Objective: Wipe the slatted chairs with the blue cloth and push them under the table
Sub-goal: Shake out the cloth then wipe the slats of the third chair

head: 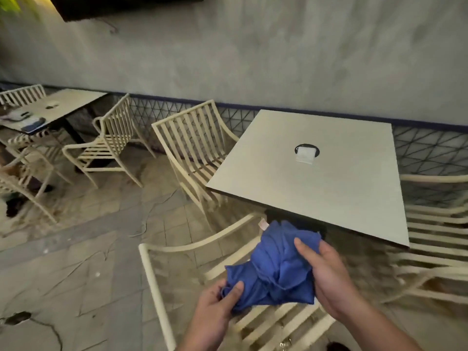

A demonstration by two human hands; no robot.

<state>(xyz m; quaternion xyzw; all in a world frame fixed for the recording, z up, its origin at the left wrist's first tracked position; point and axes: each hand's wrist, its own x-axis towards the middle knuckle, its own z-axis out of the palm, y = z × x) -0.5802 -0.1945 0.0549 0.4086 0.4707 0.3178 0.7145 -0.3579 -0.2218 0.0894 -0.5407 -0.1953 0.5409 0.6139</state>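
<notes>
Blue cloth (273,269): bunched and crumpled, held in the air between both hands, above the slats of the nearest chair and just in front of the near edge of the pale square surface. A small pale tag shows at its top edge.
Left grip (217,305): the person's bare left hand, low and left of the cloth, pinching its lower left corner between thumb and curled fingers.
Right grip (326,279): the bare right hand, closed on the cloth's right side, thumb lying on top and fingers hidden underneath.
Nearest chair (152,274): cream, slatted, directly below the hands; one curved arm reaches toward the surface's near corner. Blur hides how far under it sits.
Surface (316,198): pale square top with a dark edge.
Holder (306,153): small round black holder with white paper in it, near the middle of the surface.
Left chair (192,138): cream, slatted, beside the surface's left edge, seat partly beneath it.
Right chair (435,224): cream slats at the surface's right side, blurred.
Far chair (111,138): a matching chair further left, beside a second surface (68,102) carrying a few small items.
Floor (76,249): cracked, dusty tiles with a thin cable (152,214) trailing across.
Wall (253,59): plain grey, with a dark lattice band along its base.
</notes>
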